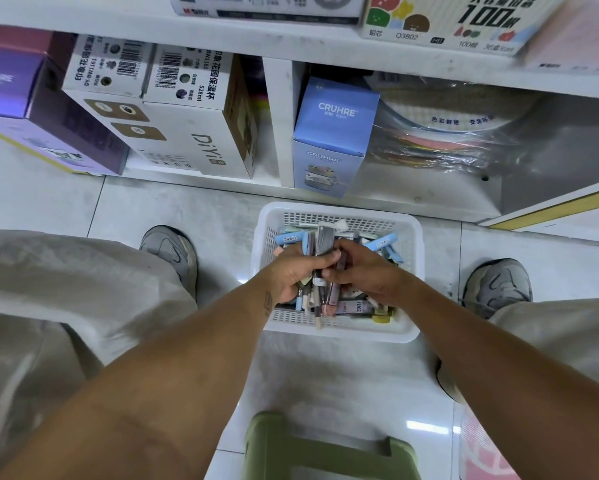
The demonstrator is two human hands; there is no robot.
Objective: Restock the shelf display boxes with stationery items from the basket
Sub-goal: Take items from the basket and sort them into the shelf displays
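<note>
A white perforated plastic basket (409,233) stands on the tiled floor between my feet, filled with several pens and small pastel stationery packs. Over the basket my left hand (293,270) grips a bundle of pens (320,299) that sticks out above and below my fist. My right hand (364,271) meets it from the right, its fingers curled round the same bundle. Blue-capped packs (383,245) lie loose in the basket behind my hands.
A white shelf unit rises right behind the basket. Its lowest bay holds white DiYi cartons (187,140), a purple box (45,116), a blue CRUHRE box (332,133) and plastic-wrapped coloured paper (440,133). A green stool (329,445) is below me.
</note>
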